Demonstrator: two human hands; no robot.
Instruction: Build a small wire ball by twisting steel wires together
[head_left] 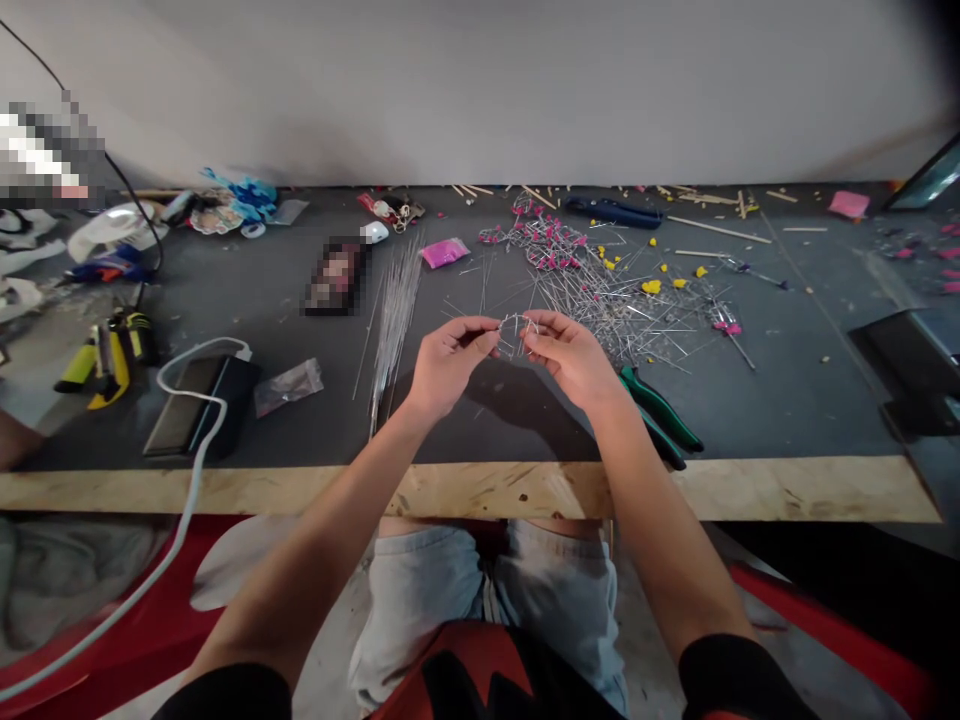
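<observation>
From the head view, both hands meet above the middle of the dark tabletop (787,400). The left hand (448,362) has its grip closed, fingertips pinched on one side of a small bent wire piece (517,335); the right hand (571,352) pinches the other side, so the piece sits between the two hands, lifted just off the surface. Just beside the right wrist lie green-handled pliers (664,415). A bundle of straight wires (394,310) lies left of the hands, and a loose heap of wires with pink tips (592,275) spreads out behind the right hand, with small yellow bits (651,287) among them. Further left sit a dark flat box (195,405) with a white cable (187,470) looping over it, and a yellow tool (109,365). A pale wooden edge (787,490) runs along the near side.
</observation>
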